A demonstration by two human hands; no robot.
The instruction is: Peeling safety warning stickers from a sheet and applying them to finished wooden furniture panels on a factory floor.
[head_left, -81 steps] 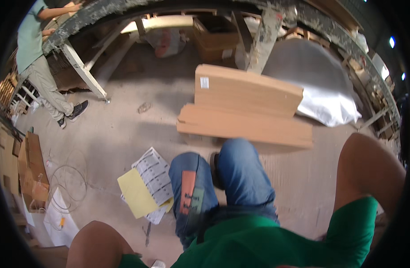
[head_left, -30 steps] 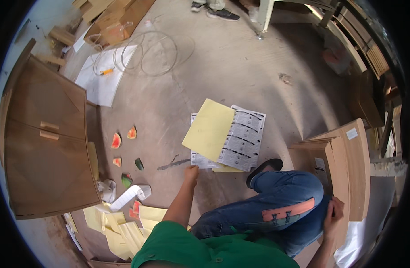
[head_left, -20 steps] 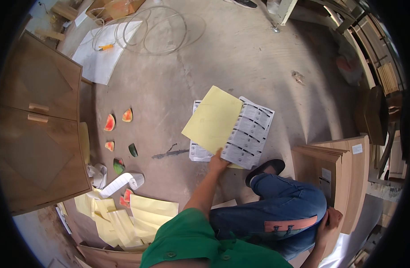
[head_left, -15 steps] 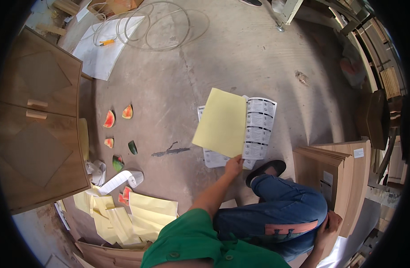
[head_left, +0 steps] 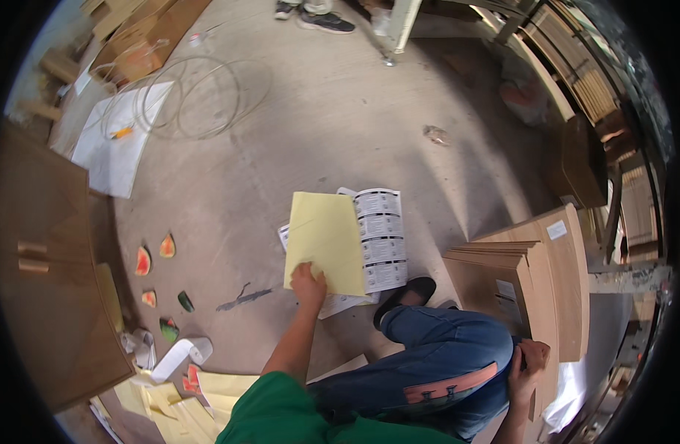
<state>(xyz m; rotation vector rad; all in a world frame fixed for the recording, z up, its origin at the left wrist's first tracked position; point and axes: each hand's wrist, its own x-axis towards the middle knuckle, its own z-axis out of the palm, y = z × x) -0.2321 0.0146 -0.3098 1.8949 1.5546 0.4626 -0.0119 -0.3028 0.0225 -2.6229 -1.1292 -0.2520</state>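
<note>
My left hand (head_left: 309, 282) pinches the lower edge of a pale yellow sheet (head_left: 325, 233), lifted a little off the concrete floor. Under the yellow sheet lie white printed label sheets (head_left: 382, 237), showing on its right side. My right hand (head_left: 528, 362) grips the edge of a stack of light wooden panels (head_left: 536, 270) standing beside my bent knee in blue jeans (head_left: 443, 355). My black shoe (head_left: 404, 298) sits just below the papers.
Watermelon-slice stickers (head_left: 154, 251) lie to the left beside a brown wooden cabinet (head_left: 36, 281). A curled white paper strip (head_left: 173, 355) and yellow backing sheets (head_left: 173, 399) lie at lower left. A wire coil (head_left: 199, 96), a white sheet (head_left: 114, 144) and another person's shoes (head_left: 310, 15) are farther off.
My left hand has reached forward, taken the yellow sheet and raised it slightly to the right. Before that my view swung from the wooden panels down to the floor.
</note>
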